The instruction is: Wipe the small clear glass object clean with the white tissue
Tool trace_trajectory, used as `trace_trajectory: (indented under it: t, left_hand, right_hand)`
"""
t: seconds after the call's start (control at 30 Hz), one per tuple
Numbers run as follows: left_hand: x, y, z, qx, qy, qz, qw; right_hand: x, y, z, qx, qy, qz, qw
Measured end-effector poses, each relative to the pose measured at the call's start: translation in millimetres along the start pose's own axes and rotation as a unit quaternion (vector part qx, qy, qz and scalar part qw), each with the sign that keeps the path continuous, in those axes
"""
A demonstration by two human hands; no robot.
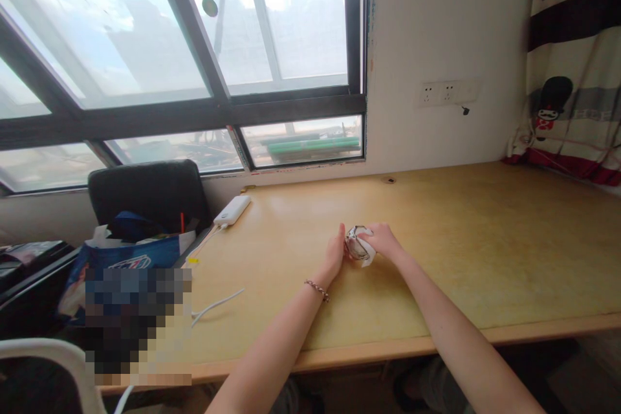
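Note:
Over the middle of the table, my left hand (pixel 336 251) is wrapped round the side of a small clear cup (pixel 356 247) that looks like glass with dark lines on it. Its mouth is tilted towards me. My right hand (pixel 383 240) is closed on a white tissue (pixel 369 255), pressed against the cup's right side and rim. Part of the tissue hangs down below the right fingers. The cup's far side and some fingertips are hidden.
A white power bank (pixel 233 210) with a cable lies at the table's left edge. A loose white cable end (pixel 218 305) lies nearer me. Left of the yellowish table (pixel 485 239) stand a black chair (pixel 145 191) and a blue bag (pixel 121 272). Wall sockets (pixel 439 92) are behind.

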State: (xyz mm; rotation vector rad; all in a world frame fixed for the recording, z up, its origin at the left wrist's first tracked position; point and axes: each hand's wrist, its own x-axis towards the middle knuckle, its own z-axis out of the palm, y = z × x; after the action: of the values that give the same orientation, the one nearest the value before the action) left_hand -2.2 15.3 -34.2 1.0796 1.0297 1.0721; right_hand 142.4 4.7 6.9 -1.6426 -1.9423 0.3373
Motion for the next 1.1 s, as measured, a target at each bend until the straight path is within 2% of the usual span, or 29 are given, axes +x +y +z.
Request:
trace_trajectory:
  t: [0.07,0.1,0.17,0.23,0.47,0.6,0.67,0.77,0.9,1.0,1.1]
  left_hand:
    - [-1.5,2.0,0.0,-0.025,-0.022,-0.009,0.999]
    - [-2.3,3.8,0.0,-0.041,-0.033,-0.010,0.999]
    - [-4.3,8.7,0.0,-0.079,-0.043,-0.001,0.996]
    - [-6.7,13.4,0.5,-0.108,-0.049,0.013,0.993]
    - [-13.8,11.9,8.3,-0.098,-0.081,0.061,0.990]
    - [-13.2,7.5,11.3,-0.020,-0.126,0.061,0.990]
    - [-13.2,7.9,11.5,0.012,-0.148,0.060,0.987]
    - [-14.8,10.4,11.1,-0.007,-0.146,0.052,0.988]
    - [-17.5,11.2,11.9,-0.040,-0.127,0.052,0.990]
    - [-17.3,9.4,12.9,-0.049,-0.107,0.077,0.990]
    - [-15.2,8.9,11.2,-0.051,-0.034,0.103,0.993]
  right_hand:
    - [0.8,2.0,4.0,0.091,-0.034,0.047,0.994]
    - [1.0,2.8,6.4,0.156,-0.052,0.082,0.983]
    - [0.9,3.5,11.0,0.292,-0.075,0.149,0.942]
    - [0.7,2.7,14.3,0.391,-0.077,0.185,0.898]
    - [1.1,-2.0,13.2,0.551,-0.036,0.165,0.817]
    - [2.7,0.2,19.4,0.595,0.004,0.148,0.790]
    - [3.4,0.6,24.4,0.594,0.038,0.141,0.791]
    - [2.7,-1.4,28.1,0.565,0.113,0.126,0.808]
    - [-2.8,-7.1,21.9,0.465,0.178,0.041,0.866]
    - [-6.1,-11.5,17.3,0.394,0.164,0.012,0.904]
    - [-6.4,-16.7,18.5,0.409,0.098,0.015,0.907]
